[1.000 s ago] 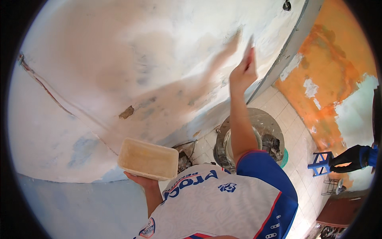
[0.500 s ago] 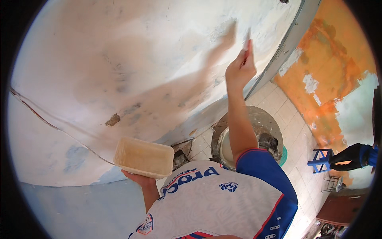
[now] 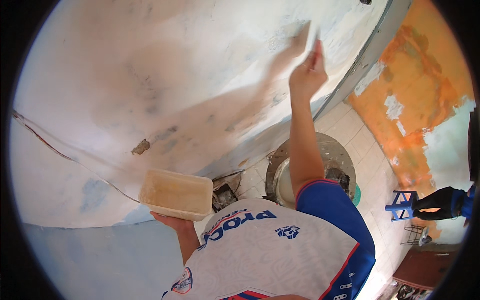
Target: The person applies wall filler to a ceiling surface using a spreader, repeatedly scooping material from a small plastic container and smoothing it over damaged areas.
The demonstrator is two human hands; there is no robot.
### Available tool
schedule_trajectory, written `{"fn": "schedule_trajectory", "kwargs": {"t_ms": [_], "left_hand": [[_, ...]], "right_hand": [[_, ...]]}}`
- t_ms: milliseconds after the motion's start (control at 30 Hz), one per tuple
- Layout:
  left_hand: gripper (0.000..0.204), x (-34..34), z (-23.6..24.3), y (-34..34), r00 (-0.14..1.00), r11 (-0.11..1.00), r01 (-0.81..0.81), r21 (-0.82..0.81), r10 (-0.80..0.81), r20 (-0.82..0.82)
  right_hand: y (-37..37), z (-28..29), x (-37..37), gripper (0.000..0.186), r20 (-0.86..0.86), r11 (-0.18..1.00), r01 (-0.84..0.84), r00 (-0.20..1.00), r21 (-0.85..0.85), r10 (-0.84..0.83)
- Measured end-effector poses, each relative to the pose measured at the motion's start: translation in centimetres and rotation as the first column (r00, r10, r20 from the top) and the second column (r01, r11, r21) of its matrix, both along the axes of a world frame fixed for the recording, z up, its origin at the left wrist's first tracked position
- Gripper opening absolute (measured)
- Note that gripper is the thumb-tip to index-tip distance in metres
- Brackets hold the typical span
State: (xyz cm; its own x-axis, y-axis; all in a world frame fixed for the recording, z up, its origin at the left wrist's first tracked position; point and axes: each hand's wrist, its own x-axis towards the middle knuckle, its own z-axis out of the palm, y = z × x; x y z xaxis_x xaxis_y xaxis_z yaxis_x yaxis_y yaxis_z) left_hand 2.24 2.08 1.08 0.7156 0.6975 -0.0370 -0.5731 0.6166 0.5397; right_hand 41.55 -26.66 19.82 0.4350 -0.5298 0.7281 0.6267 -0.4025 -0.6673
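Observation:
My right hand (image 3: 308, 76) is raised at the upper right, its fingers closed on a putty knife (image 3: 318, 35). The knife is seen nearly edge-on and is slightly blurred; whether its blade touches the patchy white wall (image 3: 200, 55) I cannot tell. A broad shadow of the arm and the knife falls on that wall. Lower down, my left hand (image 3: 173, 219) supports a rectangular cream plastic tub (image 3: 176, 214) from beneath, with most of its fingers hidden under it. Pale residue coats the inside of the tub.
A chipped hole (image 3: 141, 146) and a loose cable (image 3: 75, 161) mark the wall. Beside my right arm, a bucket (image 3: 284, 182) stands on a round surface (image 3: 327, 145). Farther right are a partly scraped orange wall (image 3: 405, 80), a blue stool (image 3: 400, 206) and another person (image 3: 445, 200).
My right hand and the putty knife have shifted slightly up and to the right. The tub in my left hand has moved a little left in the picture.

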Motion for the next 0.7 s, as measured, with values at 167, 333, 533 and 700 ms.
{"fn": "schedule_trajectory", "kwargs": {"t_ms": [167, 333, 533, 700], "left_hand": [[0.085, 0.1, -0.2, -0.1, 0.999, 0.999, 0.017, 0.033, -0.018, 0.032], [0.086, -0.4, 0.1, 0.1, 1.000, 1.000, -0.012, 0.010, 0.012, 0.027], [0.087, 0.3, 0.3, -0.6, 0.998, 0.999, 0.032, 0.018, -0.032, 0.051], [0.087, 0.3, 0.6, -0.6, 0.999, 1.000, -0.011, 0.021, 0.010, 0.053]], "right_hand": [[8.0, -5.0, -6.0, 0.042, 0.163, 0.925, -0.088, 0.974, -0.369, 0.157], [1.3, -0.2, -5.9, 0.038, 0.054, 0.954, -0.284, 0.959, 0.097, 0.279], [6.0, -4.5, -1.1, 0.051, 0.191, 0.923, 0.120, 0.980, -0.366, -0.051], [4.7, -2.6, -8.0, 0.037, 0.017, 0.885, -0.396, 0.911, -0.244, 0.412]]}}
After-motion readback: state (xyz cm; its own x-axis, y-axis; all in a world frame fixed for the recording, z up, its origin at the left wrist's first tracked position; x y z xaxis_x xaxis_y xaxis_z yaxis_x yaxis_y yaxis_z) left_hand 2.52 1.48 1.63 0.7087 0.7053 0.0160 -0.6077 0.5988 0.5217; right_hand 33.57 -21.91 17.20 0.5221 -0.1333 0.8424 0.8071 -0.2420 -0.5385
